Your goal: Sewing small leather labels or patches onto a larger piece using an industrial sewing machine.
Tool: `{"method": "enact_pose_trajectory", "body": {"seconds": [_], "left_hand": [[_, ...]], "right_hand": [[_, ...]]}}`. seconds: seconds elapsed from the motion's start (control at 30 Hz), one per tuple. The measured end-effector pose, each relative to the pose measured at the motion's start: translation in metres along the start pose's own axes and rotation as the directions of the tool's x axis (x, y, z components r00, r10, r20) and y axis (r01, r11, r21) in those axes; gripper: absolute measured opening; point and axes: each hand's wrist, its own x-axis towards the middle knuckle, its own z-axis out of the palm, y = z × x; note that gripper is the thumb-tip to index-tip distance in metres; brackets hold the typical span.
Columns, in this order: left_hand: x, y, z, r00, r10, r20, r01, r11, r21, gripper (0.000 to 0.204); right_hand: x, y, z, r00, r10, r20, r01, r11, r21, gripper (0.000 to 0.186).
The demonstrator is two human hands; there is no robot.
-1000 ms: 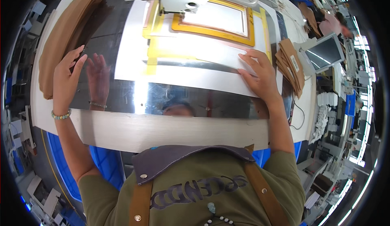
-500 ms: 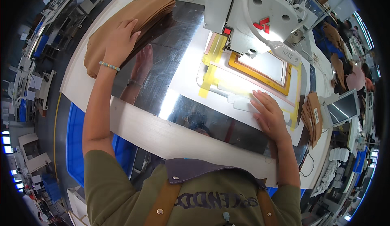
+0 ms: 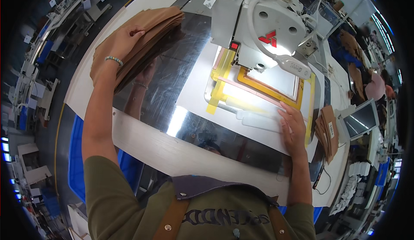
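Observation:
My left hand [image 3: 123,41], with a beaded bracelet at the wrist, is on a thick stack of brown fabric pieces [image 3: 151,22] at the far left of the table. Its fingers are curled closed against the top piece, pinching the fabric. My right hand [image 3: 294,130] is at the right edge of a flat template [image 3: 254,110] trimmed with yellow tape, its fingers loosely stretched and nothing in them. Just beyond those fingertips lies an orange-yellow rectangular frame [image 3: 280,96], under the lit head of a white sewing machine [image 3: 276,28].
A shiny metal plate [image 3: 166,89] covers the table's middle and mirrors my left arm. To the right are a small bundle of brown pieces [image 3: 328,132] and a tilted screen [image 3: 362,119]. A blue bin [image 3: 76,153] sits below the table's left edge.
My left hand's fingers went from lying stretched on the stack to curled in. My right hand has shifted slightly right and away from the template's middle. The whole view has shifted a little.

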Motion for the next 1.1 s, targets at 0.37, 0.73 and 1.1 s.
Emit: {"method": "enact_pose_trajectory", "body": {"seconds": [0.37,0.73,1.1], "left_hand": [[-0.001,0.016,0.028,0.836,0.533,0.129,-0.511,0.672,0.536,0.033],[0.072,-0.019,-0.001,0.974,-0.129,-0.185,0.056,0.933,-0.355,0.027],[-0.086,0.079,0.041,0.692,0.722,0.010,-0.696,0.663,0.276,0.022]], "right_hand": [[0.001,-0.002,0.002,1.000,-0.005,0.013,0.005,0.999,0.034,0.021],[0.001,-0.001,0.002,1.000,0.002,0.010,-0.002,1.000,0.010,0.018],[0.018,-0.029,-0.013,0.977,-0.163,0.135,0.181,0.974,-0.133,0.020]]}}
